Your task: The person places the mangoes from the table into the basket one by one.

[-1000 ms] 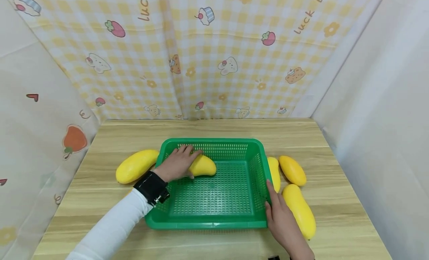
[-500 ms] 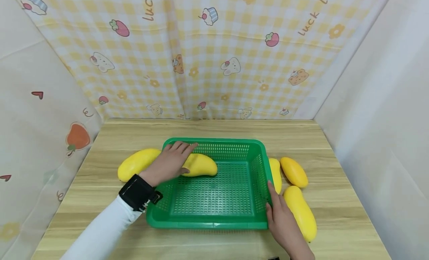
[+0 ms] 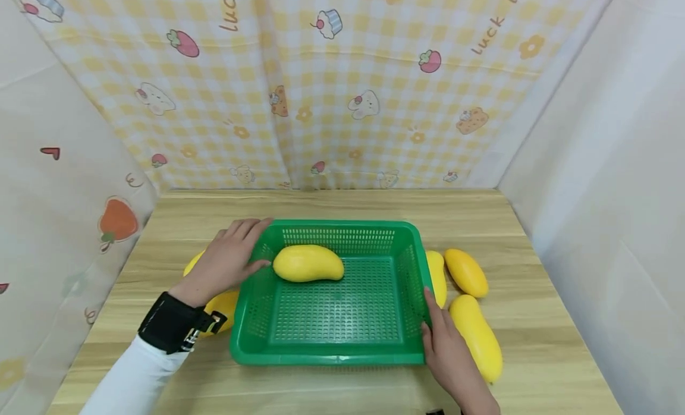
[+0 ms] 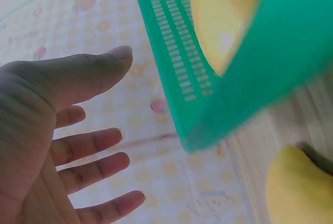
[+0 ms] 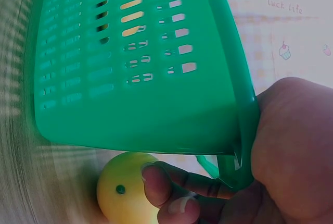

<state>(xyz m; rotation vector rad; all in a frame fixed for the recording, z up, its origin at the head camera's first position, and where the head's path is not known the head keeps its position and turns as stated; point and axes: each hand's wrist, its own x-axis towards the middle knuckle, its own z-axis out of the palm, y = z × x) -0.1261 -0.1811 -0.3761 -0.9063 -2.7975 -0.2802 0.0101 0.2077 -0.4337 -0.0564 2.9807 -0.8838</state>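
Note:
A yellow mango point(image 3: 308, 263) lies inside the green plastic basket point(image 3: 332, 360), near its back left corner. My left hand point(image 3: 227, 260) is over the basket's left side, holding nothing, with fingers spread and thumb apart in the left wrist view. Beneath that hand are two more mangoes on the table, one yellow point(image 3: 193, 263) and one deeper yellow point(image 3: 223, 311), both partly hidden. With my right hand point(image 3: 452, 355) I grip the basket's right rim near the front corner; the right wrist view shows fingers point(image 5: 179, 182) curled under the rim.
To the basket's right lie a yellow mango point(image 3: 437, 278) against its wall, a smaller orange-yellow mango point(image 3: 467, 273) and a long yellow mango point(image 3: 478, 339) beside my right hand. A checked cloth point(image 3: 332, 76) hangs behind the wooden table point(image 3: 342, 204).
My left hand has let go of the mango in the basket and moved left, out over the basket's side. The right hand stays at the rim.

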